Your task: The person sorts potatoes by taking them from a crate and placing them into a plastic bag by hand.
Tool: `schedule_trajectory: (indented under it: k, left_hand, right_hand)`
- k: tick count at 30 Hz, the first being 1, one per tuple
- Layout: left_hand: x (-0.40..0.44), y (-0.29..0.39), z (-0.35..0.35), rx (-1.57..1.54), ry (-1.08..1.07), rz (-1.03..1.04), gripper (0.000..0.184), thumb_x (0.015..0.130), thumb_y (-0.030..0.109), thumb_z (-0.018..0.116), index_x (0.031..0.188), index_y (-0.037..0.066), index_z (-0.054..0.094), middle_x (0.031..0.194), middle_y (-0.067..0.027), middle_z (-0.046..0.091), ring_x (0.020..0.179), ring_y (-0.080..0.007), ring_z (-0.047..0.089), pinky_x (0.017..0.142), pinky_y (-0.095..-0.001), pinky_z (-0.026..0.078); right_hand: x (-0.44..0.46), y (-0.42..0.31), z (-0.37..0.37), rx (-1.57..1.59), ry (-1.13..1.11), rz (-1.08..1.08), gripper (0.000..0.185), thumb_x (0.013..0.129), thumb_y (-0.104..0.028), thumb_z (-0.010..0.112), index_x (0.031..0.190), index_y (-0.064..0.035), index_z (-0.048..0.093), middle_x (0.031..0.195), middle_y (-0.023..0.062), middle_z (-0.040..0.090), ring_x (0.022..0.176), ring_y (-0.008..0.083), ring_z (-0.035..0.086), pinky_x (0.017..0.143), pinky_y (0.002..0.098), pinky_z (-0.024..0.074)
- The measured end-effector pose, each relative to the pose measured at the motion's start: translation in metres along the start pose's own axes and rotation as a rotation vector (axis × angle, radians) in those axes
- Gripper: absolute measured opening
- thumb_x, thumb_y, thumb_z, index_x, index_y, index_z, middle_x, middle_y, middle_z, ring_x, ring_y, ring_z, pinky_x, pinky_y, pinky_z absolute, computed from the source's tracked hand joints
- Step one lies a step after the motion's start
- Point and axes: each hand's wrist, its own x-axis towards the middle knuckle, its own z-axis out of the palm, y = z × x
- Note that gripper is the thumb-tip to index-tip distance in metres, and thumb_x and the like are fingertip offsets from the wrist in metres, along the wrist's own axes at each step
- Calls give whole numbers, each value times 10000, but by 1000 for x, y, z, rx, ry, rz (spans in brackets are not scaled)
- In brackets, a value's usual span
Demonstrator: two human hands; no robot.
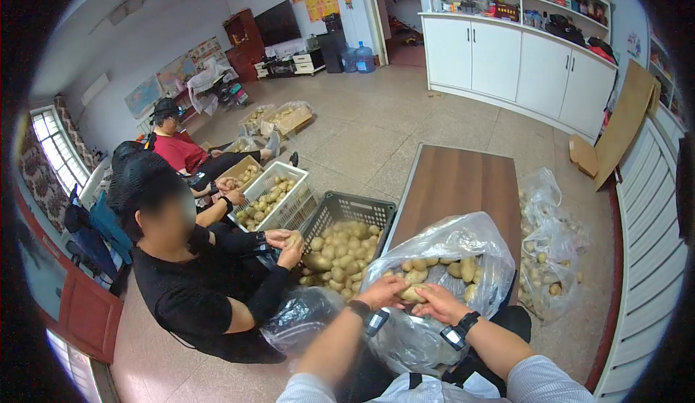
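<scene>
Holding one potato (413, 294) between the left hand (384, 291) and the right hand (439, 304), with fingers of both closed on it, just above the open mouth of a clear plastic bag (474, 233). Inside the bag, just beyond the knuckles, more loose potatoes (464, 268), partly hidden by folds of film. Beneath the far part of the bag, the near end of a brown wood-topped table (463, 175). On each wrist, a black-strapped watch-like device (455, 337), with pale sleeves (546, 381) ending above the bare forearms.

Just left of the table, on the floor, a dark grey plastic crate (355, 208) with a deep heap of potatoes inside. Near its left side, a co-worker in black (192, 298), with both hands closed around a rounded tan item too covered to identify for certain. Farther off on the left, beside the dark crate, a white plastic crate (299, 202) of potatoes, and next to that a cardboard box of potatoes. Beyond, a seated co-worker in a red shirt (177, 153). On the floor right of the table, clear bags of potatoes (548, 258). On the far side of the room, a white cabinet (470, 59) with open shelves above.
</scene>
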Motion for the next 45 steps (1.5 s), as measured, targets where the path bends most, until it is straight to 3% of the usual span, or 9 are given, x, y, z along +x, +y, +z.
schedule_trajectory:
  k: [7,14,17,19,25,27,31,35,45]
  left_hand:
    - [4,-4,-2,-73,-142,-66,381,901,316,622,1138,44,498,1004,-97,639,720,-201,673,560,-292,549]
    - [4,-2,-3,-125,-66,-18,383,888,293,648,1134,39,503,996,-108,636,728,-197,670,541,-273,553]
    - [1,1,-5,-203,47,35,386,888,288,648,1144,30,515,993,-108,635,725,-196,669,552,-277,555]
    - [18,-15,-26,-38,76,195,379,896,280,636,1152,26,520,999,-109,632,733,-196,666,563,-281,557]
    - [20,-19,-60,254,237,619,322,945,263,529,1142,8,523,1017,-130,617,773,-229,637,632,-328,558]
    - [16,-12,-65,-517,422,271,320,947,249,520,1163,12,517,1014,-148,612,810,-261,627,681,-370,553]
    - [25,-40,-109,-494,471,353,387,896,275,600,1173,16,522,1046,-144,610,860,-297,620,722,-391,535]
    - [14,-55,-137,1311,917,533,479,733,375,753,1021,22,604,873,-197,637,790,-351,614,702,-410,504]
    - [17,-62,-149,1310,961,498,426,684,411,776,839,50,611,760,-187,628,725,-383,605,639,-460,483]
  right_hand:
    - [10,8,-8,-446,185,-8,294,989,-367,446,992,-83,520,710,-6,501,513,75,404,451,222,335]
    - [22,11,-35,-584,145,-141,326,980,-383,453,995,-68,535,682,-8,494,535,69,464,459,222,374]
    - [27,17,-55,-574,361,-270,313,953,-337,506,1009,-32,544,688,33,538,592,137,546,527,280,445]
    - [27,20,-77,-1080,696,-606,299,894,-266,581,1020,4,549,736,102,585,676,238,594,633,351,482]
    - [12,4,-91,-1351,1053,-617,325,747,-148,648,1018,6,558,998,222,568,968,377,537,860,447,423]
    - [6,-2,-86,-1383,1043,-555,373,735,-152,645,1058,7,549,1069,229,546,1046,385,494,920,454,385]
    - [4,-6,-82,-1425,1024,-468,472,721,-146,650,1143,10,510,1190,235,486,1158,398,416,1003,462,327]
    - [2,-5,-78,-1499,1029,-500,513,717,-132,655,1181,11,490,1238,243,458,1179,407,405,1029,464,311]
    - [5,-2,-92,-1623,1029,-491,594,696,-128,670,1234,15,465,1312,255,413,1239,398,378,1041,466,305]
